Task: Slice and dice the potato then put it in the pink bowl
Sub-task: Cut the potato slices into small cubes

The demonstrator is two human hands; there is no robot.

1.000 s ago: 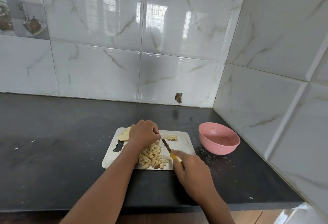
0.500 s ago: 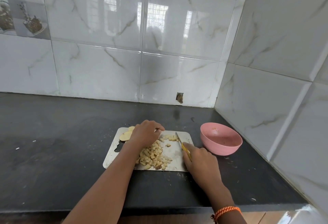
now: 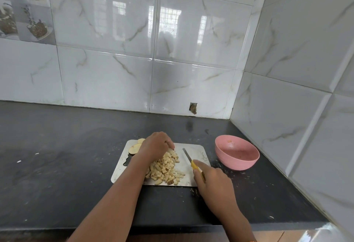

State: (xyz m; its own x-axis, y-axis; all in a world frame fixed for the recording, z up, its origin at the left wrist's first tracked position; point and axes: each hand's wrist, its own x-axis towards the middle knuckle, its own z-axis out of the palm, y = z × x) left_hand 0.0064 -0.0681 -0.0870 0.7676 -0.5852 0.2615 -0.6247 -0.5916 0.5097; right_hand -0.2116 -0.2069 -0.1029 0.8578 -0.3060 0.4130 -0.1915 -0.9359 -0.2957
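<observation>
- Dark, matte stone worktop (image 3: 57, 174), speckled with pale crumbs, set into a corner of glossy white marble-veined wall tiles (image 3: 107, 81).
- Thin, flat metal cutting board (image 3: 197, 150), rectangular with rounded corners and a cut-out handle slot at its left end, lying on the worktop near the front edge.
- Heap of diced potato (image 3: 164, 171), small pale-yellow cubes and short sticks, some with brown skin edges, piled on the middle of the board.
- Two rounded potato slices (image 3: 133, 148) with smooth cut faces, at the far left corner of the board, just beside the left wrist.
- Left hand (image 3: 156, 146), fingers curled downward, resting on the far end of the diced heap; whether any piece is gripped cannot be told.
- Right hand (image 3: 214, 182), fingers wrapped round the yellow handle of a knife (image 3: 188, 157), index finger laid along the top.
- Slim, grey knife blade pointing far-left, tip on the bare metal just right of the heap.
- Smooth, round pink bowl (image 3: 237, 162) of matte plastic look, right of the board, close to the right wall, with only faint smears inside.
</observation>
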